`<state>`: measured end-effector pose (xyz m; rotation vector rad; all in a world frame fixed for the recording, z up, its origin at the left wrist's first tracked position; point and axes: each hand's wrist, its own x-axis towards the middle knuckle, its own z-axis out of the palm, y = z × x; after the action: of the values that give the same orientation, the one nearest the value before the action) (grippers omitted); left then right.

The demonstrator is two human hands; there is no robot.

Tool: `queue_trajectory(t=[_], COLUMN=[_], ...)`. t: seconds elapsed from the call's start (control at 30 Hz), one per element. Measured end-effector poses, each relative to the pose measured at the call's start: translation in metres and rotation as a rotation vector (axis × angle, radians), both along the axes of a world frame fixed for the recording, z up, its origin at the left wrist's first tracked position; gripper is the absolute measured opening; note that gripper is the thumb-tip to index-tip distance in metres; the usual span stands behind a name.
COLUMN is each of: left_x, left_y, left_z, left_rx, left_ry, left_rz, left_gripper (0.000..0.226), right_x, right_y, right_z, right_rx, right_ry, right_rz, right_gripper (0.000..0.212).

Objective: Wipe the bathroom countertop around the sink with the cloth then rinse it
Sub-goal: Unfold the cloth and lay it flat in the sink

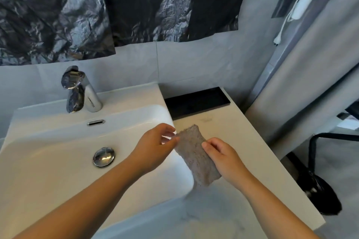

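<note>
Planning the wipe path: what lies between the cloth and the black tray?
Only bare countertop separates cloth from black tray, per the head view.

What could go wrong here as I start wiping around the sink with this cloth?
The cloth is held only by fingertips of the left hand and right hand, so it may slip into the sink. Wiping toward the back could nudge the black tray. The countertop is narrow, so dirt could be pushed off its edge.

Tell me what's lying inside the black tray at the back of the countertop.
The black tray looks empty: only its dark floor shows, with no distinct items. Its near rim hides a thin strip of the floor, so something very flat there could be missed. The cloth is held well in front of it.
</note>
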<state>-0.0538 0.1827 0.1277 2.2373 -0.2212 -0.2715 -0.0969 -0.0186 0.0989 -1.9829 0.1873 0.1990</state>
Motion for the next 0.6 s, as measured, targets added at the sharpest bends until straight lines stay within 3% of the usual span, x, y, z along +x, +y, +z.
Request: queue_trajectory(t=[0.33, 0.6], left_x=[0.030, 0.052], left_y=[-0.061, -0.102], left_z=[-0.029, -0.049], left_rx=[0.161, 0.177], left_ry=[0.025, 0.093], left_rz=[0.111, 0.191], left_gripper=[0.022, 0.023], right_x=[0.121, 0.226], right_y=[-0.138, -0.177], right_z=[-0.027, -0.058], right_rx=[-0.203, -0.303], right_ry=[0.003, 0.032], right_rz=[-0.072, 0.016], right_gripper=[0.037, 0.039])
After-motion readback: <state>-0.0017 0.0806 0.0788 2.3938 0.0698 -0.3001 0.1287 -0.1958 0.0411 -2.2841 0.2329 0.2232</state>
